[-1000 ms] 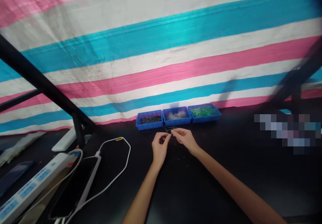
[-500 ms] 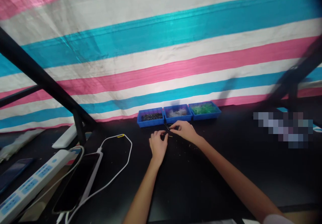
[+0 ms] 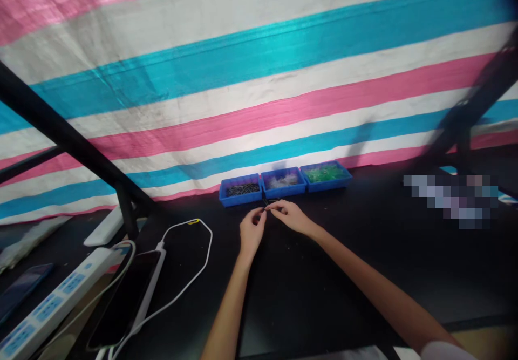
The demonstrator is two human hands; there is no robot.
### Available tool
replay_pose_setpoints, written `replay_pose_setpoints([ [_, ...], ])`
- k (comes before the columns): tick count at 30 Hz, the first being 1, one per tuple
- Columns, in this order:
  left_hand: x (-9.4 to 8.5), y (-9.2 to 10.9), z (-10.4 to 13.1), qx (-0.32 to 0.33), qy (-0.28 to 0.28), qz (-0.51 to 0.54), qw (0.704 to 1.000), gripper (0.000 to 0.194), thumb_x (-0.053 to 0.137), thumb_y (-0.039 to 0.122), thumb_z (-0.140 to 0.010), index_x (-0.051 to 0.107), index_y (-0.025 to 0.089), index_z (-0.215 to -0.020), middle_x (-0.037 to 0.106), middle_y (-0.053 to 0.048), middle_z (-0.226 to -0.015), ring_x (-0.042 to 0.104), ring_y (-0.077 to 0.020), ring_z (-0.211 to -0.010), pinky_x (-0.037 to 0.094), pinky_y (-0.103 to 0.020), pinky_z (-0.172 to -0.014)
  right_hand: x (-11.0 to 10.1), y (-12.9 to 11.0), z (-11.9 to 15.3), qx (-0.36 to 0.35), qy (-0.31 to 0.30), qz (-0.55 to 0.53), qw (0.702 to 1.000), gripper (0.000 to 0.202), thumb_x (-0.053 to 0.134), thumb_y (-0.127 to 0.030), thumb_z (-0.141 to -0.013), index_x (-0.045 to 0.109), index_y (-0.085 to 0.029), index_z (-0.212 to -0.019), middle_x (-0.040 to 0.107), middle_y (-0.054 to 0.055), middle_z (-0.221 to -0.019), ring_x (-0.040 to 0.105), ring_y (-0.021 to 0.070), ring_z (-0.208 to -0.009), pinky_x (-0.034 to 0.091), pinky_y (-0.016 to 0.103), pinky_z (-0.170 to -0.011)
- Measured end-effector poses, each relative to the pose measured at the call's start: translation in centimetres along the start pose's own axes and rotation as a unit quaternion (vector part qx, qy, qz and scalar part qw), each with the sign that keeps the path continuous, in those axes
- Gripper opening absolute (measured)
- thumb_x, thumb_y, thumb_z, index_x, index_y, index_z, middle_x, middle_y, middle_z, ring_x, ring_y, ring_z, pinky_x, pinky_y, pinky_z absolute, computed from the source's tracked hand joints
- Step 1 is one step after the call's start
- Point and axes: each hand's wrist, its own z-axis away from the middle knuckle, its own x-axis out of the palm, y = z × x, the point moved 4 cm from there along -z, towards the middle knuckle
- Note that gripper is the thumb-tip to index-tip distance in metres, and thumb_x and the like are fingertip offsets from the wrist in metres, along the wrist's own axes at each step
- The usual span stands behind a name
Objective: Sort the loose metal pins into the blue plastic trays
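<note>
My left hand (image 3: 251, 231) is closed in a pinch, thumb against fingertips, just in front of the blue bins. My right hand (image 3: 292, 216) meets it from the right, its thumb and forefinger also pinched, fingertips almost touching the left ones. A thin dark sliver (image 3: 265, 202) shows at the fingertips; what each hand grips is too small to name. Behind them stand the left blue bin (image 3: 242, 200) with thin dark metal-looking pieces, the middle blue bin (image 3: 284, 190) with clear pieces, and the right blue bin (image 3: 329, 185) with bright green pieces.
On the black table (image 3: 307, 300) at left lie a white power strip (image 3: 52, 300), a phone (image 3: 125, 300) with a looped white cable (image 3: 211, 252), and another phone (image 3: 24, 287). Black frame bars (image 3: 73, 138) slope down at both sides. A striped sheet (image 3: 243, 101) hangs behind.
My two hands have come together, the right moving left and slightly down until its fingertips meet the left's. My left hand's pinch has closed. The view has shifted slightly.
</note>
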Motion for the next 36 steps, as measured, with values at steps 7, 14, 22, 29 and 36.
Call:
replay_pose_setpoints([
  [7,0.9,0.8,0.6,-0.023,-0.104,0.101,0.989,0.031,0.057,0.040,-0.071,0.071,0.015,-0.084,0.070,-0.007,-0.084,0.062,-0.0202,-0.080,0.045,-0.030,-0.075,-0.5,0.8,1.0,0.040,0.033,-0.199,0.979,0.030,0.061,-0.038,-0.070,0.067,-0.013,-0.085,0.067,0.007,-0.080,0.061,0.0163,-0.072,0.047,0.027,-0.066],
  [14,0.8,0.9,0.9,-0.049,-0.083,0.138,0.986,0.033,0.065,0.039,-0.064,0.070,0.014,-0.084,0.069,-0.008,-0.085,0.061,-0.0196,-0.080,0.045,-0.030,-0.077,-0.9,1.1,1.9,0.075,0.059,-0.219,0.971,0.036,0.063,-0.043,-0.067,0.068,-0.012,-0.083,0.068,0.008,-0.074,0.059,0.0151,-0.060,0.044,0.024,-0.051],
  [22,0.6,1.6,0.9,0.010,0.004,0.124,0.992,0.028,0.062,0.038,-0.069,0.068,0.014,-0.080,0.064,-0.007,-0.086,0.059,-0.0170,-0.081,0.045,-0.028,-0.074,-0.6,1.0,2.3,0.044,0.063,-0.205,0.976,0.031,0.060,-0.042,-0.070,0.070,-0.013,-0.079,0.068,0.007,-0.074,0.058,0.0142,-0.058,0.045,0.024,-0.051],
  [29,-0.5,-0.3,-0.1,0.021,0.090,-0.065,0.994,0.041,0.063,0.038,-0.065,0.062,0.019,-0.101,0.062,-0.008,-0.096,0.055,-0.0203,-0.084,0.043,-0.036,-0.078,-1.9,-0.7,-1.5,0.063,0.087,-0.248,0.963,0.028,0.062,-0.037,-0.069,0.069,-0.012,-0.081,0.067,0.007,-0.068,0.058,0.0133,-0.056,0.043,0.021,-0.046],
  [36,-2.0,-2.1,-0.9,-0.013,0.161,-0.101,0.982,0.040,0.058,0.030,-0.069,0.056,0.018,-0.106,0.061,-0.008,-0.094,0.054,-0.0207,-0.086,0.041,-0.039,-0.084,-1.6,-2.4,-4.5,0.011,0.042,-0.198,0.979,0.036,0.060,-0.028,-0.072,0.062,-0.017,-0.106,0.068,0.008,-0.089,0.061,0.0135,-0.063,0.042,0.020,-0.045],
])
